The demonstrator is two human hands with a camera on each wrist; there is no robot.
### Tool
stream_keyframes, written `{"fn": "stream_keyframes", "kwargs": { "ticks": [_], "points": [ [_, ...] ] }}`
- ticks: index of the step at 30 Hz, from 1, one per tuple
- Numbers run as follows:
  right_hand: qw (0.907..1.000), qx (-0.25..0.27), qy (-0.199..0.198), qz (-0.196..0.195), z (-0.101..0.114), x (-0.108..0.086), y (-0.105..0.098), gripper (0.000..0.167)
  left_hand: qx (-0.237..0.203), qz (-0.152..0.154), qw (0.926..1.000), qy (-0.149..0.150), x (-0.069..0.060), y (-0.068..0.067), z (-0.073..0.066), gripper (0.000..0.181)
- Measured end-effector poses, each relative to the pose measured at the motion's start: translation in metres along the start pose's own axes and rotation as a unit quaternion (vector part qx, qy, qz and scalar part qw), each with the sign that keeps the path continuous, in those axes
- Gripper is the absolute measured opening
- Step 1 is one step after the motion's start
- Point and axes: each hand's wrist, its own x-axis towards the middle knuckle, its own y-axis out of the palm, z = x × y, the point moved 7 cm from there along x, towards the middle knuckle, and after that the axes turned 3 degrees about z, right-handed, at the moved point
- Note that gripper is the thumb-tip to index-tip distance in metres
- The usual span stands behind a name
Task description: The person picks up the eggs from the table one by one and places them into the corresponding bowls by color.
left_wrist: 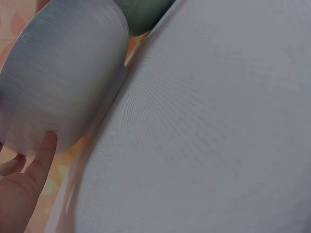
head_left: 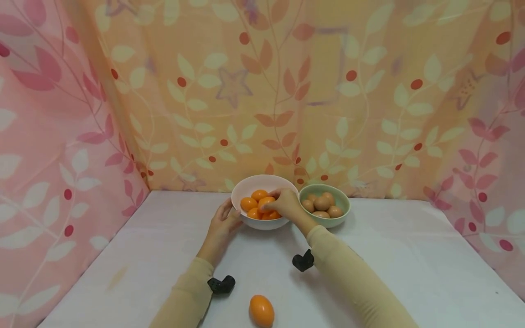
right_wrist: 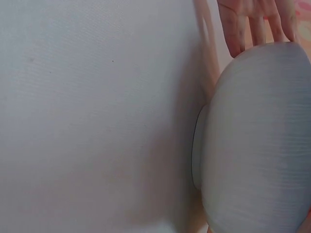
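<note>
In the head view, a white bowl (head_left: 264, 224) holds several glossy orange eggs (head_left: 248, 203). My left hand (head_left: 221, 224) rests against the bowl's left side, its fingers touching the outer wall; the left wrist view shows an extended digit (left_wrist: 44, 158) on that wall. My right hand (head_left: 285, 203) reaches over the right rim and pinches an orange egg (head_left: 266, 203) among the others. The hand partly hides the eggs beneath it. Another orange egg (head_left: 261, 311) lies alone near the table's front edge.
A green bowl (head_left: 345, 213) with several brown eggs (head_left: 321, 203) stands right beside the white bowl. The white-covered table (head_left: 135, 255) ends at a floral cloth backdrop (head_left: 262, 114), with cloth sides at left and right. Black wrist-worn devices (head_left: 221, 285) sit on both forearms.
</note>
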Motion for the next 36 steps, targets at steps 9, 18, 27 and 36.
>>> {"fn": "stream_keyframes", "kwargs": {
  "ticks": [9, 18, 27, 36],
  "points": [
    [0.9997, -0.022, 0.004, 0.011, 0.001, 0.000, 0.002, 0.045, 0.001, -0.006, 0.9999, -0.010, -0.001, -0.002, 0.001, 0.066],
    [0.9989, -0.047, 0.001, -0.002, 0.004, 0.000, -0.002, 0.045, 0.002, -0.004, 1.0000, -0.007, 0.000, 0.001, -0.002, 0.064],
    [0.9991, 0.033, -0.013, -0.025, 0.003, -0.007, -0.006, 0.049, -0.002, -0.005, 1.0000, -0.007, 0.001, 0.001, -0.003, 0.064],
    [0.9899, 0.131, -0.050, 0.019, 0.006, -0.048, -0.008, 0.044, 0.016, -0.006, 0.9998, -0.013, -0.002, 0.002, -0.003, 0.066]
  ]
}}
